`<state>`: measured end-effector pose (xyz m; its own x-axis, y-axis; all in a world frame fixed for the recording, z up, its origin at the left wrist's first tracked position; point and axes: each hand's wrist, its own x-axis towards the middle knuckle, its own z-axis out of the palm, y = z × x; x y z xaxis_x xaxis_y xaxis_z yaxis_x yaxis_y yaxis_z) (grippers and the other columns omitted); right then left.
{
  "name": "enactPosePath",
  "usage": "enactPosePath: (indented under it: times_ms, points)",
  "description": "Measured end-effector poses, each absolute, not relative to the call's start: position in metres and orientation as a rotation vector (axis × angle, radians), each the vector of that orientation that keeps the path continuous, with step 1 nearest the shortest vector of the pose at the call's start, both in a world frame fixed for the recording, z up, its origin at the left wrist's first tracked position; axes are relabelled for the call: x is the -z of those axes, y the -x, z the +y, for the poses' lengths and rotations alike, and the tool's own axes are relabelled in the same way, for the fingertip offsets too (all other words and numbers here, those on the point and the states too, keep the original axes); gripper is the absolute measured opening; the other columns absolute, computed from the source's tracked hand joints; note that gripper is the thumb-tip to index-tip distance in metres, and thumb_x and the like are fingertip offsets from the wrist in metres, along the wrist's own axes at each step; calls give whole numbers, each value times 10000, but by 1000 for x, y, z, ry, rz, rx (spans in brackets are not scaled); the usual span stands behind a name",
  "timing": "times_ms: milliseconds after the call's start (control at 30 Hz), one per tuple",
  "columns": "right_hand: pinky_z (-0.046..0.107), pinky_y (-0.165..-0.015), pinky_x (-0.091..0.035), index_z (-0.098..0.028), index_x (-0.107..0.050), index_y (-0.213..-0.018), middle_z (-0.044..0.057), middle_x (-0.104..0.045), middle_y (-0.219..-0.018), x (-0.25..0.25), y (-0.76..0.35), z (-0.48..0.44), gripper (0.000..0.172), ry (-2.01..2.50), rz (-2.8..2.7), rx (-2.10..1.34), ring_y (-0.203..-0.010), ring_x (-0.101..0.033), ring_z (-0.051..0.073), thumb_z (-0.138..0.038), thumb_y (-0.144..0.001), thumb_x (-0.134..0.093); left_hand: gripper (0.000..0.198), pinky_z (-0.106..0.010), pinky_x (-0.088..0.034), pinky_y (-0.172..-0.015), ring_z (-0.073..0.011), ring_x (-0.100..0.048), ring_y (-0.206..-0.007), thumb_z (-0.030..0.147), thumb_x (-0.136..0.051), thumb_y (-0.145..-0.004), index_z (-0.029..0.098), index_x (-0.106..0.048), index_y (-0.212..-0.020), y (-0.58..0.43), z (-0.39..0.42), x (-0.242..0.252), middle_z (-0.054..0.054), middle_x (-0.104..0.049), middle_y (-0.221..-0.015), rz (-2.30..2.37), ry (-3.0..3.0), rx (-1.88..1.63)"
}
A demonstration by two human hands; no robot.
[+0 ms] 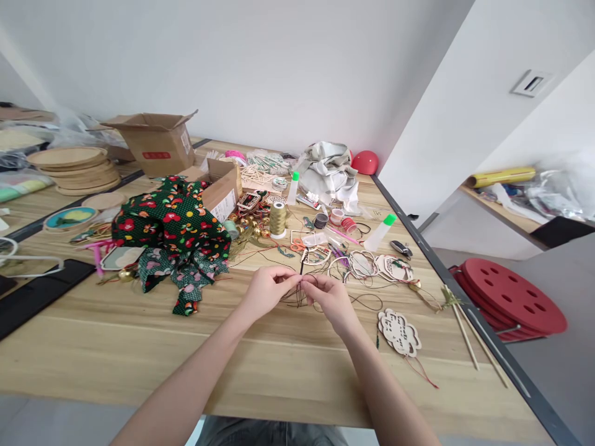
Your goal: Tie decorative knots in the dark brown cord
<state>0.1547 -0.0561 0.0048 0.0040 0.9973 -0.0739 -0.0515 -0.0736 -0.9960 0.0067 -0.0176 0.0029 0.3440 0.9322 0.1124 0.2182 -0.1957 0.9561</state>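
Observation:
Both hands meet over the middle of the table, fingertips nearly touching. My left hand [269, 290] is closed in a pinch on a thin dark cord [297, 296]. Pinched on the same cord, my right hand [329, 298] sits just beside it; loose loops hang below the fingers. A short black strip rises from between the fingertips; what it joins is hidden. Just beyond lies a cut-out wooden ornament [317, 255], with orange-handled scissors [297, 245] near it. Farther right are round wooden ornaments [363, 264], and a flower-shaped wooden plaque [398, 333] with a red string rests nearer me.
A heap of green patterned fabric [174, 217] lies left, by an open cardboard box [155, 145]. A gold thread spool [277, 220] and green-capped bottles [380, 233] stand behind the hands. Wooden sticks [465, 328] lie near the right edge; red stools [511, 297] are beyond it.

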Motion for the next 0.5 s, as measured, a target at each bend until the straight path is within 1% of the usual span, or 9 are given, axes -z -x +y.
enactPosePath:
  times_ms: [133, 233, 333, 400, 467, 500]
  points:
    - [268, -506, -419, -154, -677, -768, 41, -639, -733, 1, -160, -53, 288, 1287, -1121, -1229, -511, -504, 129, -413, -644, -705, 202, -261, -426, -595, -192, -591, -654, 350, -646, -702, 166, -725, -723, -7, -17, 0, -58, -697, -711, 1123, -1619, -944]
    - [296, -579, -434, -158, -658, -783, 55, -641, -762, 3, -171, -50, 273, 1315, -1085, -1104, -614, -549, 170, -389, -648, -713, 210, -257, -425, -581, -177, -576, -623, 359, -648, -694, 158, -706, -716, -7, -15, 1, -51, -682, -687, 1150, -1568, -988]
    - [321, -690, -433, -173, -635, -804, 66, -625, -830, 3, -185, -48, 239, 1406, -1025, -840, -786, -557, 212, -371, -683, -694, 220, -257, -427, -579, -165, -566, -589, 368, -635, -716, 153, -678, -728, -7, -14, 1, -37, -654, -630, 1143, -1473, -993]
    - [321, -712, -429, -191, -596, -844, 74, -591, -931, 1, -190, -49, 246, 1449, -954, -607, -874, -531, 222, -353, -689, -698, 212, -254, -430, -580, -165, -576, -596, 361, -633, -723, 152, -666, -735, -7, -14, 1, -36, -654, -629, 1125, -1406, -995]
    - [311, -699, -427, -211, -549, -873, 70, -547, -970, -1, -190, -50, 277, 1428, -884, -384, -885, -504, 215, -331, -685, -714, 193, -251, -437, -597, -169, -596, -631, 342, -644, -715, 152, -662, -738, -7, -14, 0, -43, -671, -663, 1108, -1360, -1014]
    - [305, -687, -421, -217, -533, -859, 58, -538, -935, -2, -188, -52, 264, 1400, -881, -307, -847, -498, 203, -323, -695, -712, 182, -250, -442, -614, -170, -605, -652, 330, -652, -709, 151, -663, -742, -7, -14, 0, -45, -680, -680, 1102, -1340, -1031]
